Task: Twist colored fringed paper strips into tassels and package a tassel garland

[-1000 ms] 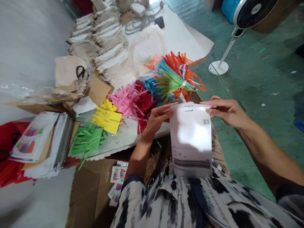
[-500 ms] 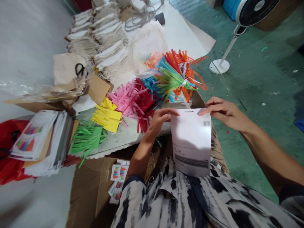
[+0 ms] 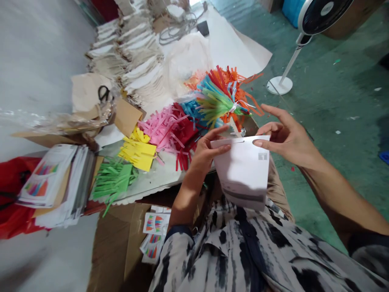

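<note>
In front of my lap I hold a white printed card [image 3: 243, 170] with a slot near its top edge and a small grey "1" mark at its upper right. My left hand [image 3: 209, 150] pinches the card's top left corner, thumb on the near face. At the top right corner my right hand [image 3: 282, 136] grips it between thumb and bent fingers, with the index finger stretched away. Just beyond the card lies a tied bundle of multicoloured paper strips [image 3: 217, 99]. Whether the card has more than one layer, I cannot tell.
Cut paper fringes in pink [image 3: 162, 123], yellow [image 3: 138, 152] and green [image 3: 114, 176] lie along the table edge. A stack of printed cards [image 3: 60, 182] stands at the left, near black-handled scissors [image 3: 103, 93]. A white fan [image 3: 281, 85] stands on the floor at right.
The card's top edge has tilted, and its lower end has come up off my lap somewhat. My left fingers and right index finger have lifted away while the thumbs stay on the card.
</note>
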`<state>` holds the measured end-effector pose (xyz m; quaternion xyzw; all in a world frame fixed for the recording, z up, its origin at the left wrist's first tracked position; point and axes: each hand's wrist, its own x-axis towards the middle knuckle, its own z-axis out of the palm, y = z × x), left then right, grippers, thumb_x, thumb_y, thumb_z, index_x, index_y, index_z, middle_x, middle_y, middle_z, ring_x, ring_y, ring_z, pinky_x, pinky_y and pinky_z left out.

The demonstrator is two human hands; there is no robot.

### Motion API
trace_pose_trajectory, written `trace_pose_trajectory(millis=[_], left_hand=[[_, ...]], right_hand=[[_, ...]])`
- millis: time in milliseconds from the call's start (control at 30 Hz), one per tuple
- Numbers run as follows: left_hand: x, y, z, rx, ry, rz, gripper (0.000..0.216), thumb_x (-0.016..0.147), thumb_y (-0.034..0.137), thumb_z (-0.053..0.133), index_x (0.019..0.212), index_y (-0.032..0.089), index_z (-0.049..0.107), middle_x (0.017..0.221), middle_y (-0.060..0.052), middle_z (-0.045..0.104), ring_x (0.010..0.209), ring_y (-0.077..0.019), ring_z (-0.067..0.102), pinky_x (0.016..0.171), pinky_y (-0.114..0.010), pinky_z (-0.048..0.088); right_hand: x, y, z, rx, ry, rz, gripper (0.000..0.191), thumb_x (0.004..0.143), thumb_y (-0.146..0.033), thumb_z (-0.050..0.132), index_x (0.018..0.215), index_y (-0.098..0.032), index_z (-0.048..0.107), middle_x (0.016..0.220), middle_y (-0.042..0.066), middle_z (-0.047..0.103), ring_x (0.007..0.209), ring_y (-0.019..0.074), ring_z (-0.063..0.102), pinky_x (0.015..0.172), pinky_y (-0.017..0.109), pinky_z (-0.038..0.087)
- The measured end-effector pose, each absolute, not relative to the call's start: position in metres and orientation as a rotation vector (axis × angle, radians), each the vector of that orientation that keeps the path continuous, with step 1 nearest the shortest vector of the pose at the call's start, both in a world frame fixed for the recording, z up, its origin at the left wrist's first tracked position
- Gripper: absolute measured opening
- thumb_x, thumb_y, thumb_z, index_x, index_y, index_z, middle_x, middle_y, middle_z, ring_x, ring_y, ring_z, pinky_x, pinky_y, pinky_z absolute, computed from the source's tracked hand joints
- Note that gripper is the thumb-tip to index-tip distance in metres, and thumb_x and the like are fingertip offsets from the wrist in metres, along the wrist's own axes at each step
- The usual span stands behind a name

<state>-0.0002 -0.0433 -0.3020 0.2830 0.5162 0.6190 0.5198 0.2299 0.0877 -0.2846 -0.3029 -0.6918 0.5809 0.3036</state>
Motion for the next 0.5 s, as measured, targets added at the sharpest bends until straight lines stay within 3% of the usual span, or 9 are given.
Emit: trace_pose_trajectory(millis=[100,233,400,500], left_hand=[[-0.005,-0.042,-0.303,0.567,1.141,1.333,0.049,0.064,0.042,0.108,0.104,0.020,0.091,0.095,-0.007,0.085,0.077,-0.0177,0.073,0.071,-0.029,0.055],[-0.011,-0.044,-0.313,0.573,1.084,1.360,0.050,0.071,0.055,0.104,0.104,0.019,0.093,0.097,-0.009,0.086,0.073,-0.0149,0.072,0.066,-0.026,0.053],[-0.011,-0.051,-0.321,0.676,1.126,1.338,0.059,0.082,0.071,0.093,0.111,0.020,0.093,0.098,-0.011,0.086,0.072,-0.0160,0.071,0.063,-0.025,0.052],[-0.002,-0.053,-0.316,0.788,1.183,1.366,0.053,0.090,0.069,0.087,0.116,0.023,0.092,0.097,-0.009,0.087,0.073,-0.0155,0.071,0.064,-0.024,0.051]], right_hand=[[0.231,0.090,-0.291,-0.867,-1.767,1.607,0.042,0.076,-0.059,0.101,0.110,-0.036,0.091,0.093,0.002,0.083,0.079,0.0206,0.073,0.070,0.037,0.060],[0.234,0.091,-0.305,-0.877,-1.706,1.696,0.028,0.083,-0.060,0.096,0.099,-0.036,0.092,0.100,0.004,0.087,0.085,0.0234,0.078,0.078,0.040,0.064],[0.240,0.087,-0.300,-0.900,-1.782,1.712,0.034,0.085,-0.064,0.093,0.093,-0.031,0.091,0.092,0.004,0.086,0.082,0.0220,0.076,0.074,0.036,0.061],[0.238,0.085,-0.289,-0.901,-1.889,1.642,0.041,0.082,-0.068,0.093,0.088,-0.027,0.089,0.084,0.005,0.082,0.075,0.0199,0.071,0.066,0.033,0.056]])
